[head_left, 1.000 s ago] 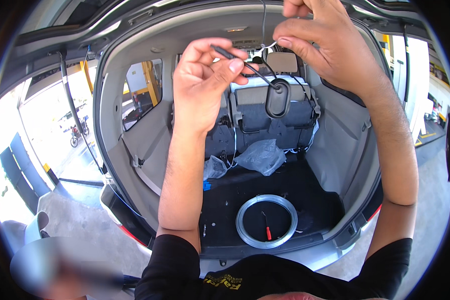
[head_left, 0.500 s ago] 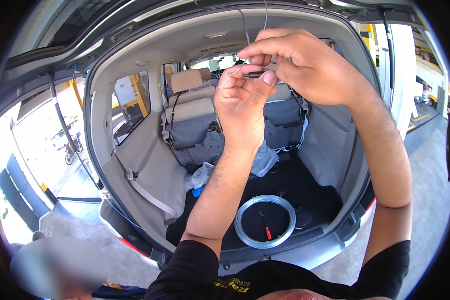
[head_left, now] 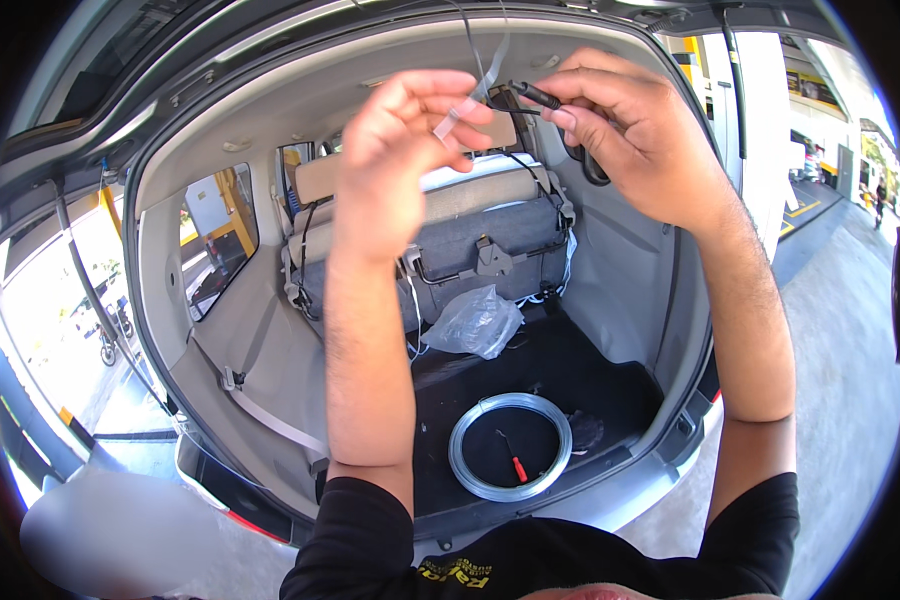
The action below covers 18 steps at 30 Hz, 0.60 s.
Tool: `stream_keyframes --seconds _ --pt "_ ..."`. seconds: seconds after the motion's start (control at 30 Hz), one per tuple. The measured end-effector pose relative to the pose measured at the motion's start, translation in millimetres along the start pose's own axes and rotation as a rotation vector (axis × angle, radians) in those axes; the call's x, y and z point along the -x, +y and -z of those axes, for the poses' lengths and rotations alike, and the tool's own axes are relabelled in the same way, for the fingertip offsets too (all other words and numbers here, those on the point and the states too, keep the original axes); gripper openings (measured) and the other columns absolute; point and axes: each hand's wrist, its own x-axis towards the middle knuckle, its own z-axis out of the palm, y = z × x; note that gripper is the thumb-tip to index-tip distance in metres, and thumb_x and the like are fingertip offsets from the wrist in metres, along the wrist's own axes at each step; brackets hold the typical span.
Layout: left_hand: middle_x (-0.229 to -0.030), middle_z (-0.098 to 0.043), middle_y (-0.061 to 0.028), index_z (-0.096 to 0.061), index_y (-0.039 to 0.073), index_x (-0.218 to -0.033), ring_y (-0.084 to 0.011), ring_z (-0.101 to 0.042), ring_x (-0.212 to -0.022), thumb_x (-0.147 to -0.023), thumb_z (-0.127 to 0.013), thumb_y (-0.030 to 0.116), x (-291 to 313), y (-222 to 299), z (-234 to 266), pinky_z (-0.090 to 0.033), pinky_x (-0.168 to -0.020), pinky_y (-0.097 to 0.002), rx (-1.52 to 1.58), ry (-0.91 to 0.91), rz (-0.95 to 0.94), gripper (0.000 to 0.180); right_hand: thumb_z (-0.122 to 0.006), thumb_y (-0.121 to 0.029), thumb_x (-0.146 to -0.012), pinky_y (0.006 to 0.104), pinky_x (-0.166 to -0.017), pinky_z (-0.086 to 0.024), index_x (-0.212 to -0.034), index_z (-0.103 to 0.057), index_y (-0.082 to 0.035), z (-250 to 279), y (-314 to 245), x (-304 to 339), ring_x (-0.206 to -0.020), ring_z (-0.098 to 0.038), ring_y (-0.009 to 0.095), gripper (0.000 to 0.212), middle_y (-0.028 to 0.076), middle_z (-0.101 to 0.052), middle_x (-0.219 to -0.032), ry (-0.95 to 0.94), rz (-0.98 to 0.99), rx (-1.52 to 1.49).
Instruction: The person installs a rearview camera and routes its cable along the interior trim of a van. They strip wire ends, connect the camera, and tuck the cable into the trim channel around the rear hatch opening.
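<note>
My right hand (head_left: 635, 140) is closed on a black cable with a barrel-shaped connector (head_left: 535, 95), whose tip points up and left. A dark loop of this cable (head_left: 594, 168) shows under the fingers. To the left, my left hand (head_left: 400, 150) is blurred by motion, its fingers apart. A translucent strip (head_left: 490, 72) hangs from above and crosses its fingertips; whether it sticks to them I cannot tell. Beside the strip a thin dark wire (head_left: 470, 40) comes down from the upper edge of the car's rear opening.
On the dark cargo floor (head_left: 610, 370) lie a coil of silvery wire (head_left: 460, 460), a red-handled hooked tool (head_left: 518, 468) inside it and a clear plastic bag (head_left: 475, 320). Behind stands the grey-beige seat back (head_left: 370, 255). A person (head_left: 120, 530) is at the lower left.
My hands were together at the connector and have moved apart, the left one leftward with its fingers spreading. The connector stays with my right hand. The view has shifted, showing the bag more fully.
</note>
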Motion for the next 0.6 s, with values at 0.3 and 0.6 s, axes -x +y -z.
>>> stream_keyframes --seconds 0.3,0.6 --pt "-0.102 -0.07 -0.0083 -0.07 0.001 -0.121 -0.0125 -0.068 -0.087 -0.096 -0.061 -0.003 -13 24 -18 -0.054 -0.075 -0.0257 -0.704 0.052 -0.096 0.028 -0.065 -0.004 -0.097 0.0298 -0.065 -0.05 -0.119 -0.068 0.002 -17 5 23 -0.072 -0.064 0.015 0.022 0.009 -0.065 -0.09 0.122 -0.254 -0.128" --pt "-0.113 -0.074 -0.0117 -0.071 -0.004 -0.118 -0.0167 -0.071 -0.095 -0.099 -0.065 0.006 -17 8 0 -0.056 -0.082 -0.0296 -0.381 -0.247 0.127 0.023 -0.066 -0.001 -0.098 0.0239 -0.071 -0.055 -0.118 -0.069 0.001 -50 -20 47 -0.079 -0.068 0.008 0.02 0.003 -0.07 -0.09 0.363 -0.503 -0.581"
